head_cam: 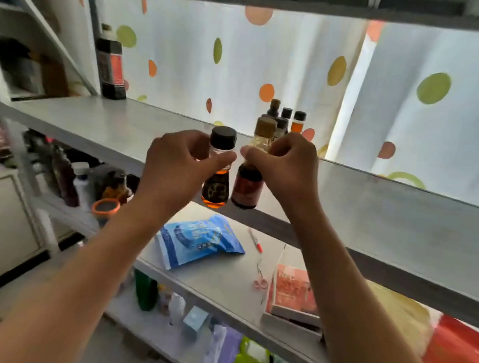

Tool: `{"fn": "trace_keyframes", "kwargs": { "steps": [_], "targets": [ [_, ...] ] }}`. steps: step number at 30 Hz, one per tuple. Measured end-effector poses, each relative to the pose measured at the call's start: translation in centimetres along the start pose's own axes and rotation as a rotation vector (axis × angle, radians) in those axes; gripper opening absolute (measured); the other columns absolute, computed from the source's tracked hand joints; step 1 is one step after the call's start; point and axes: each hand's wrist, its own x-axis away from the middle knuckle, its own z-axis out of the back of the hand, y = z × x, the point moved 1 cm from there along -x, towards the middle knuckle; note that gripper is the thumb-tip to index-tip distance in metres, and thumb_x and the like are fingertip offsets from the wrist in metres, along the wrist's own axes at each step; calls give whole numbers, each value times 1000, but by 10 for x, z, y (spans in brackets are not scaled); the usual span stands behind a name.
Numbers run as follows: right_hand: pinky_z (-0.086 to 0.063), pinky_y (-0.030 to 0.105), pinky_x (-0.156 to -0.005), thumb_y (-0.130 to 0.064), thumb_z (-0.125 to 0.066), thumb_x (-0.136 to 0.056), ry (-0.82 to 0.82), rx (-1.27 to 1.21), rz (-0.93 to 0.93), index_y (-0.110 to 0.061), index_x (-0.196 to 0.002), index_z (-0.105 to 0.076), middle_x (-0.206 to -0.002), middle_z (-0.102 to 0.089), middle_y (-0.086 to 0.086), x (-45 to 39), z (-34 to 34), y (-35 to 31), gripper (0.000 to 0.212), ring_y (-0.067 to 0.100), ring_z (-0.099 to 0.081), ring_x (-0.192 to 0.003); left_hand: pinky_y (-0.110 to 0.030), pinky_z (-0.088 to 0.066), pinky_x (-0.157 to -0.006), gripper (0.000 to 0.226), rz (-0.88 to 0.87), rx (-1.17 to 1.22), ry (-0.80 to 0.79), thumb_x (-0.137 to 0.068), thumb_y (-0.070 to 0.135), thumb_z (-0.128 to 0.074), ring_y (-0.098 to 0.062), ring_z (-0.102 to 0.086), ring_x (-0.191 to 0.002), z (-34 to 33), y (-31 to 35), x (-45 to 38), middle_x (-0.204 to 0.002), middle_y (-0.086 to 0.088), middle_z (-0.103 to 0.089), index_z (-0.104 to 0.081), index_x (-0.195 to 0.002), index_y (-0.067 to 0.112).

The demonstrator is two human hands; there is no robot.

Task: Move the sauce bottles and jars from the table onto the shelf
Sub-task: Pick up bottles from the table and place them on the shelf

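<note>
Both small, probably glass and light, smooth-sided bottles want a neck grip: the left hand point(179, 164) pinches the black-capped bottle point(218, 168) there, the right hand point(285, 168) the brown-capped bottle point(251, 170), at the shelf point(377, 207) edge, 6 o'clock of the bottle cluster point(283, 119).

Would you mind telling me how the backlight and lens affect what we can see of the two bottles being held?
Head view: bright light through the dotted curtain leaves the hands and shelf edge dim; the amber bottle in the left hand glows, the brown-capped bottle in the right hand looks dark; wide-angle bends the shelf lines; corners are soft.
</note>
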Motion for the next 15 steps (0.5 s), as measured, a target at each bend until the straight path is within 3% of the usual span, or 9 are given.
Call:
{"fn": "trace_keyframes", "kwargs": {
  "steps": [3,8,12,15],
  "targets": [
    [-39,22,-52,-44,-87,-58,34,18,-58,-19,-64,-56,-56,-51,-14,-39,-7,5,40,-2,-48,-48,-43,-55,-76,43,-50,51,-44,-68,61,-72,-11,-69,-77,-15,-13,-45,-77,7,-73,-75,-86,21],
    [-43,25,-52,-42,-86,-59,73,34,-128,-13,-67,-58,-61,-55,-7,-112,-17,11,41,3,-52,-51,-34,-54,-71,34,-116,113,-133,-72,53,-75,-9,-68,-75,-52,-41,-124,-75,10,-72,-74,-83,20],
    [-44,26,-56,-45,-85,-61,184,124,-135,-10,-72,-61,-64,-55,-7,-159,-23,28,43,6,-53,-56,-21,-51,-71,27,-168,241,-183,-75,48,-75,3,-66,-74,-90,-61,-176,-80,21,-70,-73,-91,27],
    [-45,27,-58,-49,-85,-61,242,219,-149,-10,-74,-62,-65,-56,-8,-183,-28,49,46,7,-54,-60,-24,-52,-72,24,-198,287,-220,-80,42,-75,6,-65,-73,-120,-73,-204,-83,20,-69,-73,-96,24]
  ]
}}
